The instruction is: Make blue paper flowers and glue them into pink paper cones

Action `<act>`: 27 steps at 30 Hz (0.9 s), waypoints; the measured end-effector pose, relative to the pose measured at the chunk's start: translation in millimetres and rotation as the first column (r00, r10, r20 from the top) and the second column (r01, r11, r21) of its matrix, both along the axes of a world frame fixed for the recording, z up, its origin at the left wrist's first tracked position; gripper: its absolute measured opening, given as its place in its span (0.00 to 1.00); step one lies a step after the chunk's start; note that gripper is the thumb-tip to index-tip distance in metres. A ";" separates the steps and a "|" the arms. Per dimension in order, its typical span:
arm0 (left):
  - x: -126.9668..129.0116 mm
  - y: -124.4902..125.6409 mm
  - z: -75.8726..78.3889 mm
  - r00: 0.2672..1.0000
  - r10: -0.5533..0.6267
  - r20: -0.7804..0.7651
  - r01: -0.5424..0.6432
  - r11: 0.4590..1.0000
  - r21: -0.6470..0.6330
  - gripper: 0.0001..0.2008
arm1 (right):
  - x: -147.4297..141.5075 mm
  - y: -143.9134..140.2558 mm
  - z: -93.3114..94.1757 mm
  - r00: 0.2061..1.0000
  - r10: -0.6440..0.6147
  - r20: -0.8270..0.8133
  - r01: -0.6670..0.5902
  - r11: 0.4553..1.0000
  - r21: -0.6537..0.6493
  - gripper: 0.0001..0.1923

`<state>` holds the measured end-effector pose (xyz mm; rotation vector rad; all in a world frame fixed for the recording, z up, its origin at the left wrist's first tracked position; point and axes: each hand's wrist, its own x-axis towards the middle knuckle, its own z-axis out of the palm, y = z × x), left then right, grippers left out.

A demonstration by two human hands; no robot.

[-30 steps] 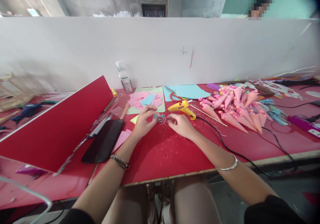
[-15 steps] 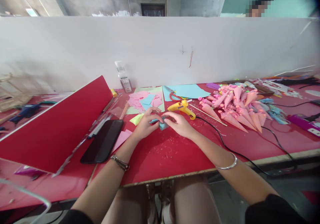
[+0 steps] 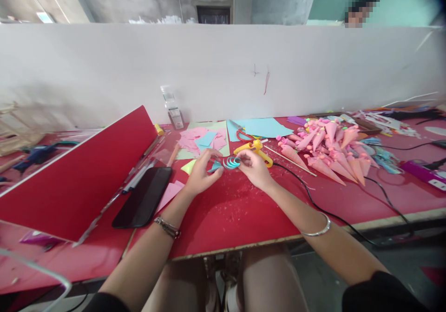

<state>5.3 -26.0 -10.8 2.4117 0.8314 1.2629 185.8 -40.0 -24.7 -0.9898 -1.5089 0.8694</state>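
Note:
A narrow blue paper strip (image 3: 231, 163) hangs in loose coils between my two hands, over the red tabletop. My right hand (image 3: 256, 169) pinches the right end of the coils with thumb and forefinger. My left hand (image 3: 204, 172) is curled around a flat blue paper part (image 3: 215, 166). Whether this joins the coils cannot be made out. The left thumb and forefinger tips stand apart, and the other fingers are partly hidden. Just behind my right hand lies a yellow hot glue gun (image 3: 256, 147). A yellow-green piece (image 3: 188, 167) lies beside my left hand.
A black phone (image 3: 142, 196) and pink paper (image 3: 170, 195) lie left of my hands, near a leaning red board (image 3: 87, 172). Paper scraps (image 3: 195, 140), blue sheets (image 3: 266, 127) and scissors (image 3: 244, 133) lie behind. Pink cones (image 3: 331, 149) are piled right; a black cord (image 3: 310, 193) crosses the table.
The blue paper was a tight roll between both hands; it has loosened into spread coils. My right hand has moved slightly right and up, away from my left.

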 end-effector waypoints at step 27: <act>-5.3 11.2 -6.5 0.942 0.316 0.111 -0.335 0.899 0.282 0.06 | 56.5 17.1 9.6 0.503 -0.749 0.431 0.623 0.660 0.420 0.22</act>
